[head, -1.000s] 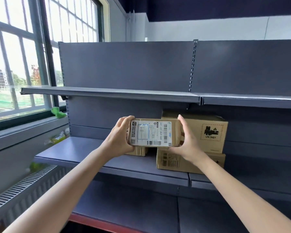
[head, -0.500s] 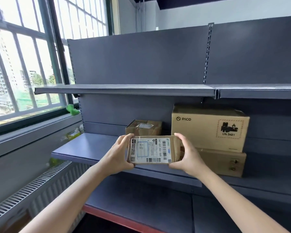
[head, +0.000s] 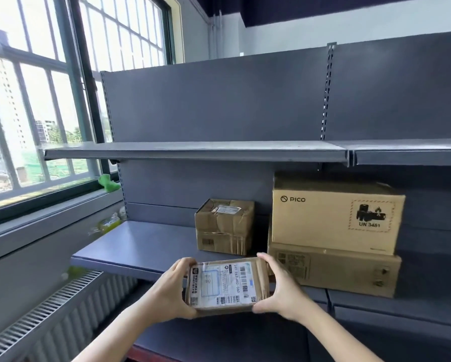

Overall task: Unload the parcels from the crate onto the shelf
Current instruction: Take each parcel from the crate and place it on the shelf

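Observation:
I hold a small brown parcel [head: 225, 286] with a white shipping label facing up, in front of the middle shelf's front edge. My left hand [head: 171, 292] grips its left end and my right hand [head: 281, 291] grips its right end. On the grey middle shelf [head: 141, 244] stand a small taped parcel [head: 224, 227] and, to its right, a large PICO box [head: 334, 215] stacked on a flat carton [head: 334, 269]. The crate is out of view.
An empty upper shelf [head: 193, 151] runs above the parcels. A lower shelf [head: 219, 340] lies beneath my arms. A window [head: 36, 100] with a sill fills the left side, with a radiator grille [head: 41, 309] below it and green items by the sill.
The view has tilted upward, so the parcel and both hands now sit lower in the frame, at the middle shelf's front edge. My grip on the parcel is unchanged.

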Action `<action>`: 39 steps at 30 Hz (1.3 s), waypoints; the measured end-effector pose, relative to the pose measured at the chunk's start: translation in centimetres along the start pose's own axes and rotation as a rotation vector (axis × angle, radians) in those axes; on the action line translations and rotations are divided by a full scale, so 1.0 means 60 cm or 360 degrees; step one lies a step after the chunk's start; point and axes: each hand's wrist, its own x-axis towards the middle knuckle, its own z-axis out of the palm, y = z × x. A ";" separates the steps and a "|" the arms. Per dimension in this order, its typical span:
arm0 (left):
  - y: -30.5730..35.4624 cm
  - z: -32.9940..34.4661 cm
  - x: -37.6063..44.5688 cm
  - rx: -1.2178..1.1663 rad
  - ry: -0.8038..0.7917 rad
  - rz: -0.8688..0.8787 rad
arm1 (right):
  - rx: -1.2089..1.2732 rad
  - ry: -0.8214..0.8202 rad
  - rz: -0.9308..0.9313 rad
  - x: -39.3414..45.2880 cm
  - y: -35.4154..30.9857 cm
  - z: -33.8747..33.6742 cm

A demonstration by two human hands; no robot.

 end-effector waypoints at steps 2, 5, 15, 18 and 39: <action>-0.023 -0.007 0.015 -0.0022 -0.0015 -0.0004 | -0.0025 0.0024 0.0021 0.024 -0.004 0.016; -0.072 -0.026 0.043 -0.0066 -0.0057 0.0033 | -0.0072 0.0065 0.0049 0.067 -0.018 0.048; -0.272 -0.177 0.111 -0.0059 -0.0115 0.0193 | -0.0100 0.0187 0.0158 0.215 -0.130 0.210; -0.304 -0.198 0.114 -0.0072 -0.0143 0.0223 | -0.0069 0.0235 0.0183 0.229 -0.147 0.248; -0.337 -0.188 0.115 -0.0125 -0.0177 0.0122 | -0.0172 0.0215 0.0065 0.257 -0.155 0.266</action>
